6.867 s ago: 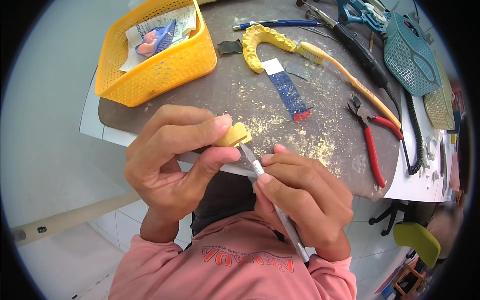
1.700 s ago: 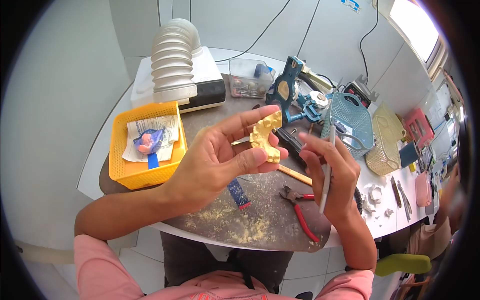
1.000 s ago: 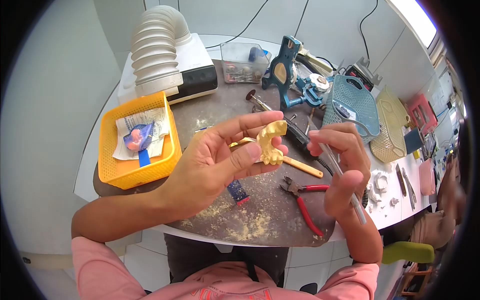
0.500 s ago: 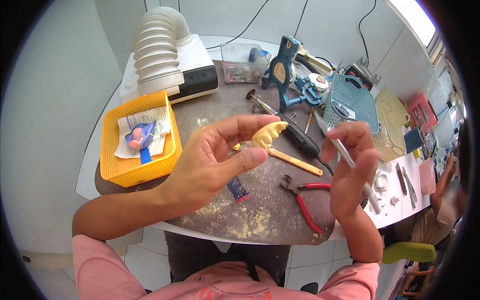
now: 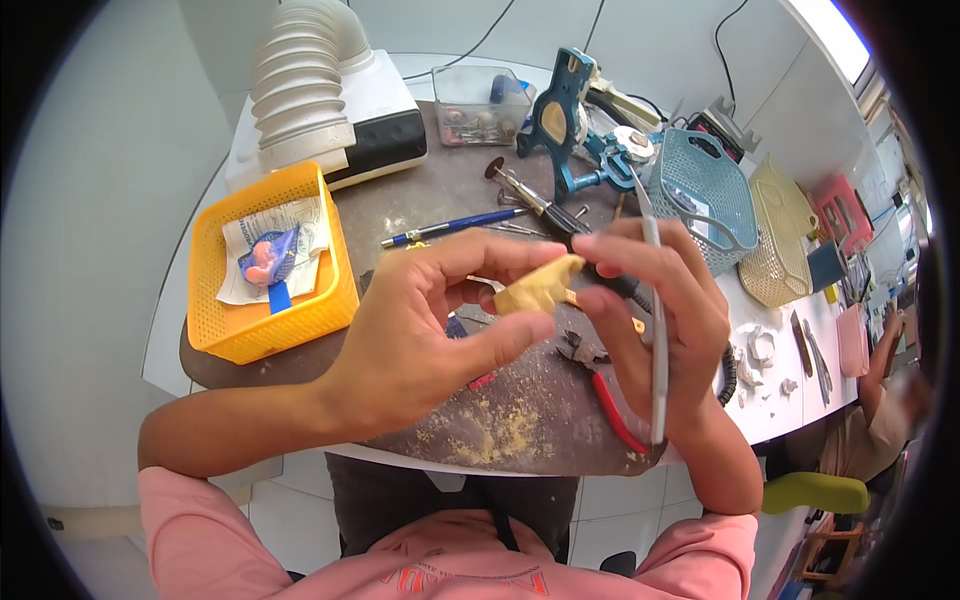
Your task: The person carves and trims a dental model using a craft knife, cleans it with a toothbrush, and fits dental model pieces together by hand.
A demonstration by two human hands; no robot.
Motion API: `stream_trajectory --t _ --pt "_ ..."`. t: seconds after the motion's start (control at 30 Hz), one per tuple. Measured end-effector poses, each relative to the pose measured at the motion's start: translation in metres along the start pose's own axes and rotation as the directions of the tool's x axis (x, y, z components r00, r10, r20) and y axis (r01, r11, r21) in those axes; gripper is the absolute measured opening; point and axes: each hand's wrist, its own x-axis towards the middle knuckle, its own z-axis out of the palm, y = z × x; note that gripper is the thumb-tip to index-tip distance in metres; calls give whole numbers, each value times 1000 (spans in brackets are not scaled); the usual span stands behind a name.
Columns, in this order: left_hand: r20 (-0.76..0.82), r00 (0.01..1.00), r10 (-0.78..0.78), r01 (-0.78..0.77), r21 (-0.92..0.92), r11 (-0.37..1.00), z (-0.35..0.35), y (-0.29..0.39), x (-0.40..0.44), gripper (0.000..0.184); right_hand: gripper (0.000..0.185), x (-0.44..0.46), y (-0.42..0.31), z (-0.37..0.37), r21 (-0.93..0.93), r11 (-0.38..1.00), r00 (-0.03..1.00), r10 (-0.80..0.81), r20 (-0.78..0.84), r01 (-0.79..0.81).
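Note:
My left hand (image 5: pixel 430 320) pinches a yellow dental cast (image 5: pixel 535 287) between thumb and fingers above the middle of the desk. My right hand (image 5: pixel 665 310) holds a slim silver knife (image 5: pixel 658 340) upright, its blade pointing away from me, while the thumb and forefinger are spread near the cast's right end. Beneath the hands, red-handled cutters (image 5: pixel 615 410) lie on the grey mat (image 5: pixel 390 205), beside scattered yellow shavings (image 5: pixel 495 430). A toothbrush and a blue strip are mostly hidden by the hands.
A yellow basket (image 5: pixel 225 335) stands at left, below a white machine with a ribbed hose (image 5: pixel 300 90). Behind the hands are a blue pen (image 5: pixel 455 227), a clear box (image 5: pixel 475 120) and a blue articulator (image 5: pixel 565 120). Blue (image 5: pixel 705 190) and beige baskets (image 5: pixel 775 240) stand right; a person (image 5: pixel 885 410) sits beyond.
Since the earliest frame, the view has widened and the cast has been raised off the desk. Lately the cast has been turned and tilted, and my right hand has moved left, close to it.

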Motion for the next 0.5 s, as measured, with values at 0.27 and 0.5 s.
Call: stream_trajectory --t 0.27,0.5 --pt "-171 985 -5 19 82 996 -5 4 1 44 17 -12 21 0 -427 904 890 220 399 -32" --pt "-199 980 30 -15 73 997 -5 4 0 41 15 -3 21 -6 -284 947 943 223 246 -149"
